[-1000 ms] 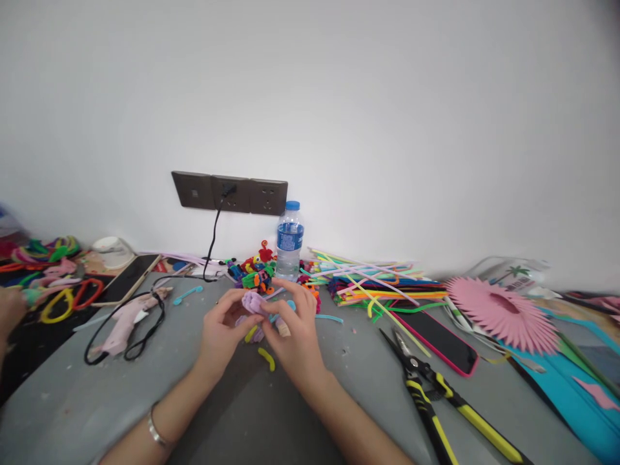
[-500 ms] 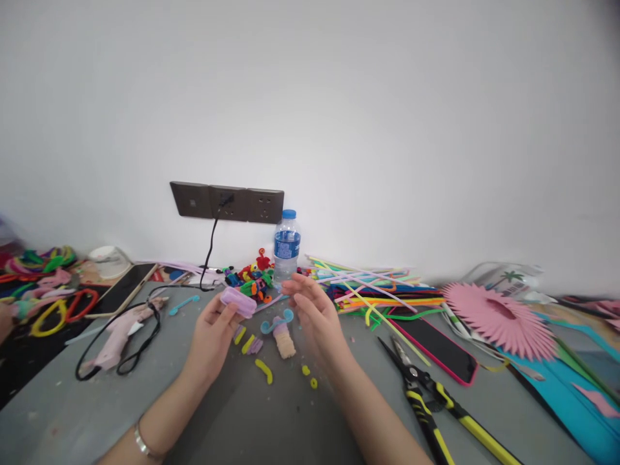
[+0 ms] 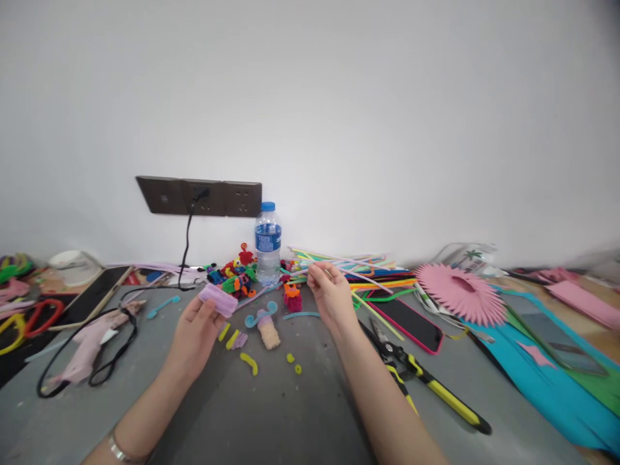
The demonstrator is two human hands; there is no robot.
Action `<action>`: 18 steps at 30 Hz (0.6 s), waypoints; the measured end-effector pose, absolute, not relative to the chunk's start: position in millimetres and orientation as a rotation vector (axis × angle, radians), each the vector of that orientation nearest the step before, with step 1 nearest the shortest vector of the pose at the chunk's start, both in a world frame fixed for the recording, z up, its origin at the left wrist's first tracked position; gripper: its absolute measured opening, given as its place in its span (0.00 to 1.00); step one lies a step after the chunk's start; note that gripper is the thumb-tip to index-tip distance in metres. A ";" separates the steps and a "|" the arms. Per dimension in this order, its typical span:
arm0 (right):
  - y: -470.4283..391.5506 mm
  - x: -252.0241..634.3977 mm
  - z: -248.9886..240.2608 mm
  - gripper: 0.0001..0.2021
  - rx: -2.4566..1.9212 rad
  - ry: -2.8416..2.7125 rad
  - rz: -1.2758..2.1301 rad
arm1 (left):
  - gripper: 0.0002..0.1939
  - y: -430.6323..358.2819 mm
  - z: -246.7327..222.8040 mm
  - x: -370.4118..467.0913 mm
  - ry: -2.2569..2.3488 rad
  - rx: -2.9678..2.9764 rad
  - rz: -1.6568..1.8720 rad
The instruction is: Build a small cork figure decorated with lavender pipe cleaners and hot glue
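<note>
My left hand (image 3: 196,329) holds a lilac fuzzy piece (image 3: 218,299) between thumb and fingers, above the grey table. My right hand (image 3: 329,287) is raised in front of the pile of coloured pipe cleaners (image 3: 372,274), thumb and fingertips pinched together; what they hold, if anything, is too small to make out. Between the hands lies a small beige and lilac figure (image 3: 268,330) with a blue curled piece (image 3: 260,314) across its top. Yellow bits, among them a curved one (image 3: 248,363), lie near it. An orange and magenta piece (image 3: 292,299) sits beside my right hand.
A water bottle (image 3: 268,242) stands by the wall. Pliers (image 3: 426,381), a pink-edged phone (image 3: 409,323) and a pink fringed ring (image 3: 460,294) lie at right. A pink glue gun (image 3: 87,345) with a black cable, scissors (image 3: 43,318) and another phone (image 3: 99,294) lie at left.
The view has turned right. My right hand's fingers have gone from spread to pinched, uncovering the orange and magenta piece. My left hand still holds the lilac piece.
</note>
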State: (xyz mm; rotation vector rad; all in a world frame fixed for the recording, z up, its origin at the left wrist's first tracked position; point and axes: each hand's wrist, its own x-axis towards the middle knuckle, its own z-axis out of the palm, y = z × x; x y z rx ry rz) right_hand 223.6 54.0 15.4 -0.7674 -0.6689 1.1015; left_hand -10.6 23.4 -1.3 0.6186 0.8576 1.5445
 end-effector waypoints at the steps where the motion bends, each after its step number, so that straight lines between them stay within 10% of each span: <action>1: 54.6 228.5 17.2 0.16 -0.763 -0.662 1.097 | 0.23 23.8 -0.5 -10.5 0.862 0.614 1.554; 18: 61.4 260.1 20.8 0.22 -0.725 -0.529 1.137 | 0.30 28.1 6.1 -6.7 0.886 0.602 1.520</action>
